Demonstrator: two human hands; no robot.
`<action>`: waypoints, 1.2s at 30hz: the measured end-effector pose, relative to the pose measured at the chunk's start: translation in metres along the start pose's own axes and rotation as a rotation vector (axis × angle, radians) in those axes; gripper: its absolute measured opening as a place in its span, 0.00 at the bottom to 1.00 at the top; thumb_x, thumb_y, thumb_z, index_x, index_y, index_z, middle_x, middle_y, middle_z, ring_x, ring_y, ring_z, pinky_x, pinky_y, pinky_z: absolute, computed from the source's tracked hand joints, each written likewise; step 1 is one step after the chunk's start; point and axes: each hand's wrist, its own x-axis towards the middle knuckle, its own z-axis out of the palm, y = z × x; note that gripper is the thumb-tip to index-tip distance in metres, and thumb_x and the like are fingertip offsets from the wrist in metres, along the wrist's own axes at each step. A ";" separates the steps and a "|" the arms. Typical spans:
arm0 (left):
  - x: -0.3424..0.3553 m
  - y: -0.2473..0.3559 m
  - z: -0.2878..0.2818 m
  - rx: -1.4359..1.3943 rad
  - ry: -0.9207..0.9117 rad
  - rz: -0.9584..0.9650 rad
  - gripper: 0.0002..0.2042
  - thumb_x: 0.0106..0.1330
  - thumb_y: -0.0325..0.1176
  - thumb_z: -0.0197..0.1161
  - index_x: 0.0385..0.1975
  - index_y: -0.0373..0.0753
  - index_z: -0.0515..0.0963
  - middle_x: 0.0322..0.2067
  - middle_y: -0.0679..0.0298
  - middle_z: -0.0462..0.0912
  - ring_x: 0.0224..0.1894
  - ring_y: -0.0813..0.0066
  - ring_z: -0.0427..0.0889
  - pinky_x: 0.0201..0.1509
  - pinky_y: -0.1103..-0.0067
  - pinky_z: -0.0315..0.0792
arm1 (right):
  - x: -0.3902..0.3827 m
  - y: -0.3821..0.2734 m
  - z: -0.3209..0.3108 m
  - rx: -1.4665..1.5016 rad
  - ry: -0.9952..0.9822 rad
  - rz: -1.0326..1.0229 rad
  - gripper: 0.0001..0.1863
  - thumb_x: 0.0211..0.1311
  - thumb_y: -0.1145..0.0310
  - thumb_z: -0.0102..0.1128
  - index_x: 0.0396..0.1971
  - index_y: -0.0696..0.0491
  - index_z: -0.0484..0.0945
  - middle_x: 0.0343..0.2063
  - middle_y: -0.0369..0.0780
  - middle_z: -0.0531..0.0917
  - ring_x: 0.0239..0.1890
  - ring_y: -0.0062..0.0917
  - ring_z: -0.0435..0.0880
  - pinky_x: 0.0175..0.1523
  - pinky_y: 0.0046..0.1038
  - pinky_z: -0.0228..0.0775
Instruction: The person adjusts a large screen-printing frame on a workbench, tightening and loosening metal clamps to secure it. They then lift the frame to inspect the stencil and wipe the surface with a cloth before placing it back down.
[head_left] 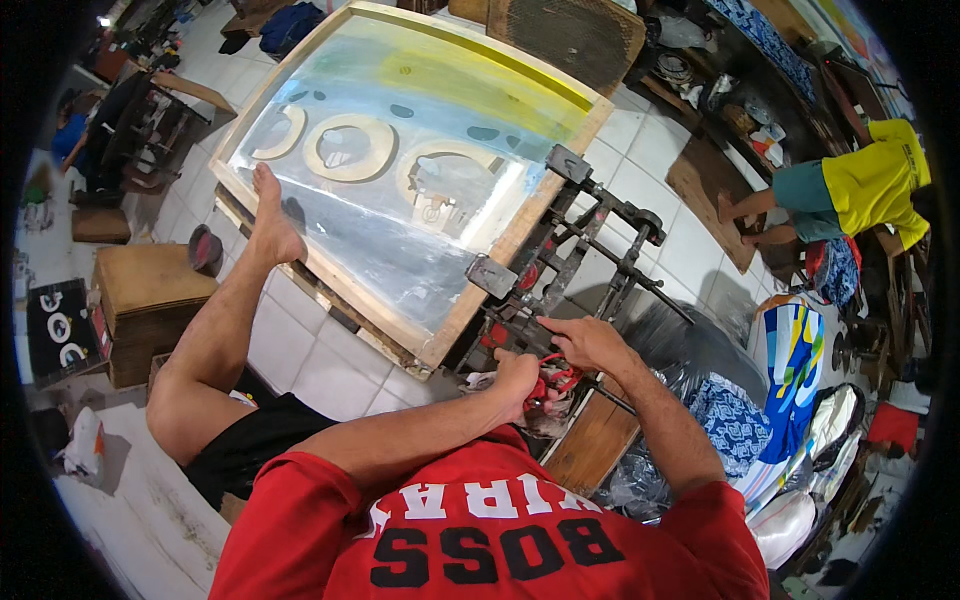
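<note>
Just in front of my red shirt, my left hand is closed on a red cord-like thing, tangled and partly hidden by the fingers. Beside it, my right hand has its index finger stretched toward a dark metal clamp mechanism. The other right fingers curl down by a red strand, and whatever they hold is hidden. Clamp pads of this mechanism grip the right side of a wooden-framed printing screen, whose translucent mesh carries large ring shapes and yellow and blue stains. My bare foot rests on the frame's near left edge.
A wooden board lies right of my hands, near plastic bags and patterned cloth. Another person in a yellow shirt stands at the far right. A brown box and dark bucket stand at left on white tiles.
</note>
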 end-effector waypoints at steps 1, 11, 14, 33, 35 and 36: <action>0.007 -0.006 0.003 0.043 -0.008 0.034 0.19 0.62 0.27 0.47 0.52 0.29 0.56 0.41 0.38 0.78 0.31 0.51 0.84 0.33 0.58 0.81 | 0.002 0.000 0.000 -0.010 -0.021 0.008 0.27 0.60 0.66 0.58 0.62 0.42 0.76 0.34 0.52 0.86 0.39 0.49 0.85 0.46 0.47 0.77; 0.027 -0.031 0.035 0.483 0.490 0.368 0.25 0.62 0.31 0.53 0.52 0.22 0.52 0.41 0.28 0.76 0.47 0.34 0.79 0.54 0.54 0.69 | 0.007 -0.018 -0.016 0.037 -0.110 0.165 0.26 0.58 0.69 0.54 0.59 0.43 0.79 0.34 0.53 0.85 0.39 0.48 0.85 0.48 0.46 0.78; 0.017 -0.023 0.039 0.282 0.430 0.315 0.25 0.63 0.32 0.53 0.51 0.21 0.53 0.46 0.27 0.72 0.53 0.35 0.76 0.58 0.56 0.67 | 0.003 -0.017 -0.012 0.036 -0.047 0.134 0.26 0.57 0.69 0.56 0.59 0.43 0.80 0.34 0.52 0.86 0.39 0.48 0.85 0.47 0.46 0.78; 0.062 -0.064 0.040 0.626 0.701 0.663 0.18 0.65 0.27 0.50 0.46 0.22 0.55 0.29 0.30 0.75 0.37 0.30 0.77 0.44 0.48 0.66 | 0.013 -0.001 0.004 -0.100 -0.066 0.073 0.28 0.57 0.69 0.57 0.61 0.40 0.78 0.31 0.49 0.86 0.34 0.45 0.87 0.41 0.46 0.79; 0.066 -0.067 0.040 0.624 0.688 0.694 0.19 0.64 0.26 0.52 0.47 0.22 0.54 0.29 0.31 0.75 0.37 0.30 0.78 0.43 0.49 0.66 | 0.013 -0.002 0.002 -0.091 -0.088 0.084 0.23 0.57 0.69 0.58 0.55 0.44 0.80 0.31 0.50 0.86 0.35 0.45 0.87 0.41 0.45 0.79; 0.067 -0.069 0.040 0.621 0.679 0.696 0.19 0.64 0.26 0.53 0.47 0.22 0.54 0.29 0.32 0.75 0.37 0.31 0.78 0.42 0.50 0.67 | 0.012 -0.003 0.002 -0.074 -0.094 0.092 0.19 0.56 0.69 0.59 0.49 0.48 0.83 0.31 0.50 0.86 0.36 0.45 0.87 0.41 0.45 0.79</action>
